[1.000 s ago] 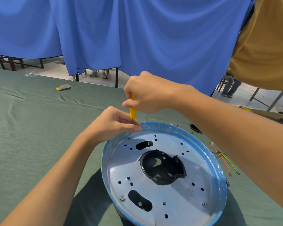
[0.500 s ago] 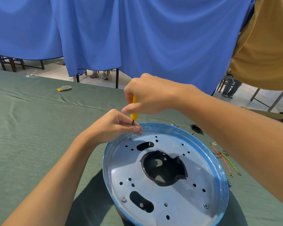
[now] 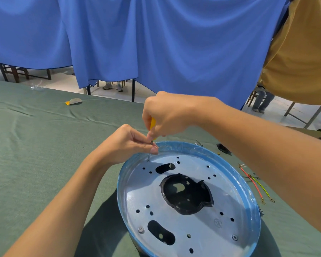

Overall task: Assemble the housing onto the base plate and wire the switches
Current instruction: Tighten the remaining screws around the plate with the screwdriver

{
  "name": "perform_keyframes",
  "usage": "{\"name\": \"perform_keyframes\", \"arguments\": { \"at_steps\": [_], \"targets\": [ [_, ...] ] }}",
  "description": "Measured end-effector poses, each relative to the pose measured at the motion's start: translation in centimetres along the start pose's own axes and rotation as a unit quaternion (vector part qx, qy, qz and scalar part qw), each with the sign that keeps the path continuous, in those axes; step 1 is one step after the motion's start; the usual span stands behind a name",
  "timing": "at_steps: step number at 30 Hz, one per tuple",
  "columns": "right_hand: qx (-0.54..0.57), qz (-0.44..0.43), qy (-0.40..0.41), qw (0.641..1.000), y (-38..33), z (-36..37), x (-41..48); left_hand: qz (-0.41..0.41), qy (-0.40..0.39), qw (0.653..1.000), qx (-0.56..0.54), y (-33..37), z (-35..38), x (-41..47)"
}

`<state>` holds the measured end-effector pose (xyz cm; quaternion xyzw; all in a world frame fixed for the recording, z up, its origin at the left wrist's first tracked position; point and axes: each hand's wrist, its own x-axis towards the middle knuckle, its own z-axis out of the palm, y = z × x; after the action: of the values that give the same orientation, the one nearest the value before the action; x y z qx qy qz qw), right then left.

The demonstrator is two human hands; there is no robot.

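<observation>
A round metal base plate (image 3: 196, 225) with a blue rim lies on the green cloth, a black housing (image 3: 186, 194) showing through its middle opening. My right hand (image 3: 167, 114) grips the yellow handle of a screwdriver (image 3: 152, 125) held upright. Its tip stands in a hole at the plate's far left edge. My left hand (image 3: 126, 143) pinches the steel shaft just above the plate. Two screws (image 3: 141, 230) sit in the plate's near side.
Red and green-yellow wires (image 3: 256, 184) with ring terminals lie right of the plate. A black switch part (image 3: 223, 148) and small metal pieces lie behind it. A yellow scrap (image 3: 73, 102) rests far left. Another person in a mustard shirt (image 3: 300, 52) stands at right.
The screwdriver has stayed upright over the same hole. My right hand has shifted slightly on the handle, and my left fingers remain pinched on the shaft.
</observation>
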<state>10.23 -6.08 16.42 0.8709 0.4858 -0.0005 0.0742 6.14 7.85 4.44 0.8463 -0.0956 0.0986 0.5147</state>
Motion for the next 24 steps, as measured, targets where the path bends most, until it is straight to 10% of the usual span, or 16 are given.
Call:
{"name": "perform_keyframes", "arguments": {
  "at_steps": [11,24],
  "targets": [
    [0.094,0.147,0.017,0.985,-0.5,1.3,1.2,0.001,0.000,1.000,0.019,-0.2,0.6,0.3],
    [0.018,0.009,0.021,1.000,-0.2,0.0,0.5,-0.017,-0.067,0.997,0.037,0.0,-0.1,0.1]
  ]
}}
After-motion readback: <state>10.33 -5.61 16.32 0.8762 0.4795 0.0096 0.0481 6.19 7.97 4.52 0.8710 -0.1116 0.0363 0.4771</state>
